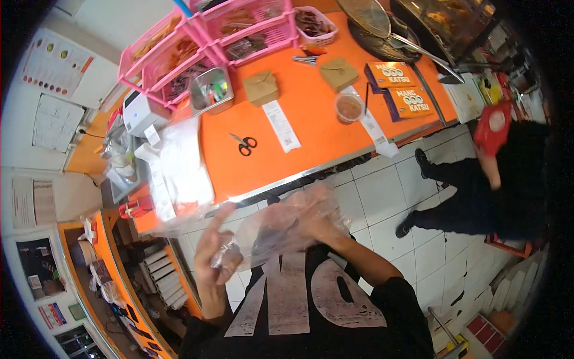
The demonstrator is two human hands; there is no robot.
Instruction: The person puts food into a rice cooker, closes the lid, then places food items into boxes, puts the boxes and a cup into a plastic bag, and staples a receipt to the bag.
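In front of my chest, above the floor at the orange table's front edge, I have a clear plastic bag. My left hand grips a bunched part of it, with the index finger pointing up and away. My right hand is seen through the film, and the bag is spread around its fingers; exactly how they grip is blurred. On the orange table lie black-handled scissors. Beyond them a brown kraft box rests against a printed receipt.
To the right are another kraft box, a lidded sauce cup on a receipt strip, and orange printed boxes. Pink baskets line the back. White plastic bags lie left. A person in black stands at right, holding a red packet.
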